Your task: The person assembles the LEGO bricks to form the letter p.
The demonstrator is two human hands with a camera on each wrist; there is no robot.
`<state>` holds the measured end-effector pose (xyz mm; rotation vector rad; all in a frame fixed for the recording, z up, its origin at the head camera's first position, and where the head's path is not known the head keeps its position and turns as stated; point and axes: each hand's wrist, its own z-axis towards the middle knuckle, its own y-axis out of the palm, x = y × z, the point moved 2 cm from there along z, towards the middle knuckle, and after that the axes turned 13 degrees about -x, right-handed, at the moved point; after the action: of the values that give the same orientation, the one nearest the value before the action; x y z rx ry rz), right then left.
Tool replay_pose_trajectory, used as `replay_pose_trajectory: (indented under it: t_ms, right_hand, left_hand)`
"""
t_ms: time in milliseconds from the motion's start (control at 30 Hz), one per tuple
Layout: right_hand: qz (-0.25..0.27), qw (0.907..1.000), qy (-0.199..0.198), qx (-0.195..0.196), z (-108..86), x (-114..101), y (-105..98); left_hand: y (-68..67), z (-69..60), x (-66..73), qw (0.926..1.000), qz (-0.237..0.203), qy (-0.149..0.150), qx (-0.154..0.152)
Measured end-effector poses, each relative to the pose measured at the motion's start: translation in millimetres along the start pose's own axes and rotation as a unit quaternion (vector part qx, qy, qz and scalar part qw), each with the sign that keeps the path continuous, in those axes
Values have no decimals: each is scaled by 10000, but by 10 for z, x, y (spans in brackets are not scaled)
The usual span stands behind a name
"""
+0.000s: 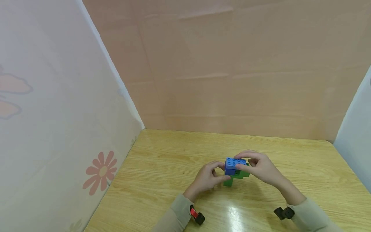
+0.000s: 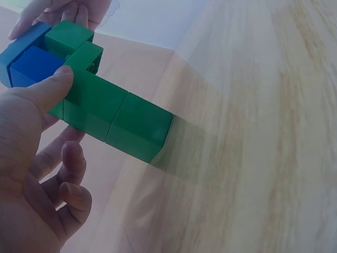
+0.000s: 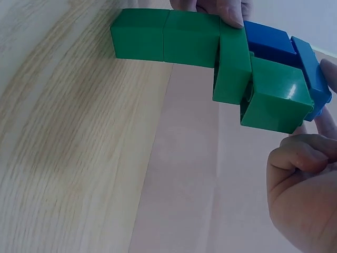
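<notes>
A stack of toy building bricks stands on the table between both hands. Two green bricks (image 2: 139, 126) form its upright column, with a longer green brick (image 3: 231, 68) across the top. On that piece sit a dark blue brick (image 2: 37, 66) and another green brick (image 3: 279, 95) side by side. A lighter blue studded brick (image 1: 232, 163) lies over these. My left hand (image 1: 209, 177) grips the stack near the dark blue brick, thumb on one side and a finger on the other. My right hand (image 1: 262, 167) pinches the lighter blue brick between thumb and fingers.
The wood-grain table (image 1: 162, 161) meets a brown paper-like backdrop (image 1: 232, 80) at its far edge. A pale wall with a flower print (image 1: 101, 172) stands on the left, and another pale panel (image 1: 356, 129) on the right. Each wrist wears a strap with a dark fitting.
</notes>
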<state>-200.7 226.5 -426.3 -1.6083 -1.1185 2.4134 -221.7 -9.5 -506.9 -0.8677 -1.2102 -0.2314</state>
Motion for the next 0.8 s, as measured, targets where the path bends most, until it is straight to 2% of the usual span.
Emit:
replay_pose_trajectory:
  t_ms: [400, 800]
  right_hand:
    - [277, 9989, -368, -99, 37, -29, 32]
    - [312, 9984, -451, -109, 36, -66, 56]
  left_hand:
    - [2, -4, -1, 10000, -12, 25, -20]
    - [3, -4, 0, 10000, -95, -26, 12]
